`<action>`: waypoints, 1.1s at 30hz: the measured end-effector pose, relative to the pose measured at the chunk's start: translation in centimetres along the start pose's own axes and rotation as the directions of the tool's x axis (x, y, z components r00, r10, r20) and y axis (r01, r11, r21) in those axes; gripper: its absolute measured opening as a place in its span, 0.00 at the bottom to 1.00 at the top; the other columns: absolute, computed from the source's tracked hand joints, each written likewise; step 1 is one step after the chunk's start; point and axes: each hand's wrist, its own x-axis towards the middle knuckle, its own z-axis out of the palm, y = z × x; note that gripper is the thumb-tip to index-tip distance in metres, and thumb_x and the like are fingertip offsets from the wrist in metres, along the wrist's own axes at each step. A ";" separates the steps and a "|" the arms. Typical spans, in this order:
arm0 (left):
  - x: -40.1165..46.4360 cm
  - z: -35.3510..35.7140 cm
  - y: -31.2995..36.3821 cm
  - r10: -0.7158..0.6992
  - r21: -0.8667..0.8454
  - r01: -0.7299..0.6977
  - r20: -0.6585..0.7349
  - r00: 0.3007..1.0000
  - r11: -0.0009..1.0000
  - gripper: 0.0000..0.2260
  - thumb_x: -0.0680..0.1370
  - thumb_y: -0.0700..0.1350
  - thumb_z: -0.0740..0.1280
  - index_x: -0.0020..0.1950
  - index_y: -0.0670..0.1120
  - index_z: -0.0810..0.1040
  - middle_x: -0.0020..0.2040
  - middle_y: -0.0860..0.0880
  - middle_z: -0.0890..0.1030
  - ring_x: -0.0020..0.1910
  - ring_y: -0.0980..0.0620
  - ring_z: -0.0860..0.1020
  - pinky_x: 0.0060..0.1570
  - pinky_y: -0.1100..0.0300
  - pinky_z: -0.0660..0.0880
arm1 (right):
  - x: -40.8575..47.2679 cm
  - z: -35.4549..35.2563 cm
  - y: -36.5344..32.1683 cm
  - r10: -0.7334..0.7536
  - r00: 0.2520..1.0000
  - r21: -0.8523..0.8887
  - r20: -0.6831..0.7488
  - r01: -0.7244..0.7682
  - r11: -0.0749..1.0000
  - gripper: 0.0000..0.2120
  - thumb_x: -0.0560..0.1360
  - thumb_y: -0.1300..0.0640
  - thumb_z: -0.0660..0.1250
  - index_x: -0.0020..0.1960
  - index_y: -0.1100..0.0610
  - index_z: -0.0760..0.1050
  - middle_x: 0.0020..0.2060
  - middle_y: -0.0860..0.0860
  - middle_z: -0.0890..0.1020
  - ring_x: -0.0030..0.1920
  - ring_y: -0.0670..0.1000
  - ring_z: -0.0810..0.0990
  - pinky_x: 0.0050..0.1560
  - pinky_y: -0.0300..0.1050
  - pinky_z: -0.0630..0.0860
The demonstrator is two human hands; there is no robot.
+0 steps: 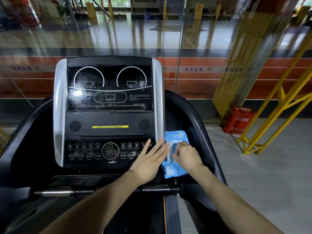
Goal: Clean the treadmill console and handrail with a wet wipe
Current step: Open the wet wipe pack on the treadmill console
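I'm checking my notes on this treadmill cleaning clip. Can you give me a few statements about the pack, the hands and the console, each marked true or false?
1. The blue wipe pack lies to the right of the console. True.
2. The left hand grips the front handrail. False: it lies flat with fingers straight beside the pack, over the console's lower right edge.
3. The right hand has its fingers curled at the pack's opening. True.
4. The console's display is lit and shows numbers. False: its windows are dark.
5. A red box stands on the floor to the right. True.
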 end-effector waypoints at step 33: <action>0.1 0.0 0.7 -0.032 -0.037 0.033 0.020 0.999 0.999 0.38 0.79 0.40 0.61 0.85 0.45 0.46 0.86 0.48 0.41 0.83 0.47 0.33 0.80 0.33 0.40 | 0.2 1.3 0.8 0.015 0.999 0.120 0.033 -0.019 0.993 0.10 0.81 0.56 0.61 0.56 0.62 0.74 0.55 0.57 0.75 0.55 0.56 0.76 0.54 0.45 0.73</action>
